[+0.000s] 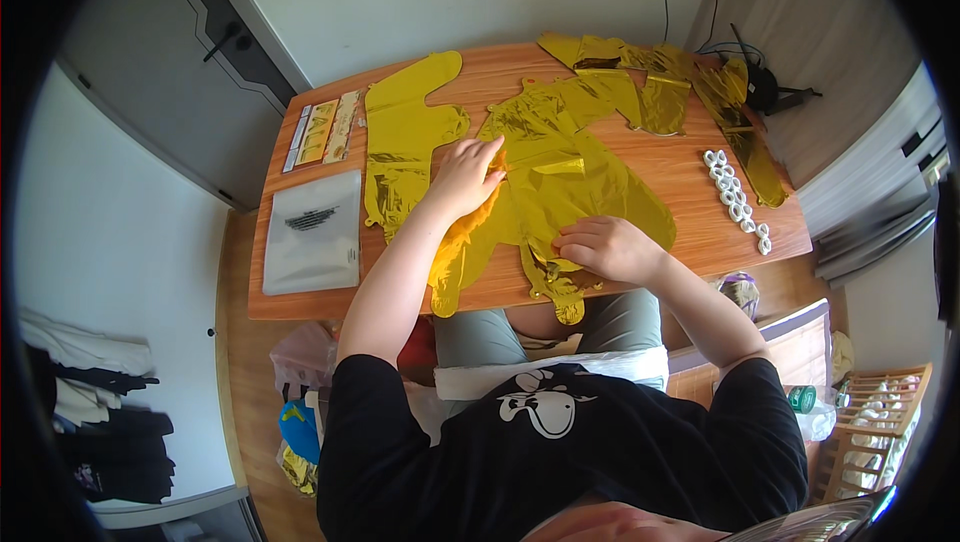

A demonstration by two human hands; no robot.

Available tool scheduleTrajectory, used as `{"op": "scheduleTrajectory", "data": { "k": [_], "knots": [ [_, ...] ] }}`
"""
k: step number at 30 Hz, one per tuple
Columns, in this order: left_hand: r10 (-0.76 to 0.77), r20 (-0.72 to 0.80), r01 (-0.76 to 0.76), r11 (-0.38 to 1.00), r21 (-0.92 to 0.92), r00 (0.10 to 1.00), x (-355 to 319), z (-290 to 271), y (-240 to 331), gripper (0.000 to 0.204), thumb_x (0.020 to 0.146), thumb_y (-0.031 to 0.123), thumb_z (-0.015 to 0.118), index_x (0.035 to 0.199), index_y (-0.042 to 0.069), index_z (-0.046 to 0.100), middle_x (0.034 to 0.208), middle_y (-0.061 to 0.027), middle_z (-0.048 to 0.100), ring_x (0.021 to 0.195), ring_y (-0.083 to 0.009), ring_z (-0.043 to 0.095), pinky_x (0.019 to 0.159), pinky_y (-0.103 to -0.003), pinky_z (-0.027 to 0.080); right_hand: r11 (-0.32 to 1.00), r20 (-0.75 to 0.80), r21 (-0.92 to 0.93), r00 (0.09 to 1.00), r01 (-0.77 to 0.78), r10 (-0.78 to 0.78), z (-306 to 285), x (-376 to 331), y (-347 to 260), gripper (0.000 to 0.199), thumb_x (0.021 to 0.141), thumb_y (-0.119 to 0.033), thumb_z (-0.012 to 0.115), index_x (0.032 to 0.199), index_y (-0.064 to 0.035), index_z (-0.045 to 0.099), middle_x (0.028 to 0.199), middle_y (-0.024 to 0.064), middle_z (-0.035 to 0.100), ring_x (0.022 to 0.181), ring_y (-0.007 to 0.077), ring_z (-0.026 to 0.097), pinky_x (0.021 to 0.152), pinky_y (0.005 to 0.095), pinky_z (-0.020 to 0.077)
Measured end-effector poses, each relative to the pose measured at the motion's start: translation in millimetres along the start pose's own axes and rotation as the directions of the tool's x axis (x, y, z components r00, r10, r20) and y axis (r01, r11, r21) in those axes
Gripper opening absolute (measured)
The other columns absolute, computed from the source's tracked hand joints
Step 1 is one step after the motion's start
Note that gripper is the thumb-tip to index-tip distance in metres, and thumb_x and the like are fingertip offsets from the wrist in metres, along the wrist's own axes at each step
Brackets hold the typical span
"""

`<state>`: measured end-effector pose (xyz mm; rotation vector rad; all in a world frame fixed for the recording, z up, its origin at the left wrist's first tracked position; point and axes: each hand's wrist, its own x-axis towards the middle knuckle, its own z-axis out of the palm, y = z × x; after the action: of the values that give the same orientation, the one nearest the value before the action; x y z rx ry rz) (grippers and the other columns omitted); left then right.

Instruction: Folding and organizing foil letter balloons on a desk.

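Observation:
Flat gold foil balloons lie across the wooden table. My left hand rests over a fuzzy orange cloth, its thumb and fingers gripping the upper end. The cloth trails toward me over the left part of the middle foil balloon. My right hand presses on that same balloon near the table's front edge, fingers stretched out and holding nothing. Crumpled foil tabs hang by the edge below it. Another flat foil balloon lies left of my left hand.
On the table's left are a translucent plastic bag with thin black pieces and a printed card. Several small white rolls line the right side. More foil lies at the back right, beside a black device with cables.

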<state>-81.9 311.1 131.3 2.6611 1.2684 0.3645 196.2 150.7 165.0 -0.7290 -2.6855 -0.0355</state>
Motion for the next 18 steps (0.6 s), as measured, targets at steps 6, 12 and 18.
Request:
{"op": "scheduleTrajectory", "data": {
  "k": [6,12,18],
  "knots": [
    [0.005,0.001,-0.005,1.0,-0.028,1.0,-3.2,-0.1,3.5,0.064,0.105,0.033,0.058,0.161,0.014,0.033,0.157,-0.0143,0.046,0.149,-0.0314,0.036,0.124,-0.046,0.03,1.0,-0.021,0.013,1.0,-0.006,0.006,0.4,1.7,-1.4,0.018,0.089,-0.014,0.06,0.103,-0.0039,0.065,0.117,0.0111,0.073,0.106,0.0323,0.071,0.093,0.0423,0.0579],
    [-0.036,0.028,0.038,0.998,-0.049,0.999,-1.9,-1.0,8.2,0.066,0.106,0.03,0.054,0.163,0.015,0.025,0.157,-0.0149,0.046,0.15,-0.0315,0.035,0.123,-0.046,0.03,0.998,-0.11,-0.032,0.992,0.06,-0.064,3.3,0.6,0.0,0.021,0.086,-0.011,0.061,0.105,-0.0028,0.064,0.109,0.0117,0.072,0.098,0.0314,0.07,0.085,0.0398,0.0581],
    [0.02,0.003,-0.02,0.996,-0.088,1.0,0.7,0.6,0.0,0.059,0.107,0.035,0.054,0.158,0.012,0.037,0.154,-0.0151,0.049,0.147,-0.0316,0.038,0.122,-0.045,0.032,0.999,-0.067,-0.014,0.997,0.032,-0.033,2.2,3.7,-2.0,0.021,0.086,-0.011,0.061,0.106,-0.0027,0.063,0.11,0.0115,0.072,0.099,0.0315,0.07,0.086,0.0391,0.0576]
  ]
}}
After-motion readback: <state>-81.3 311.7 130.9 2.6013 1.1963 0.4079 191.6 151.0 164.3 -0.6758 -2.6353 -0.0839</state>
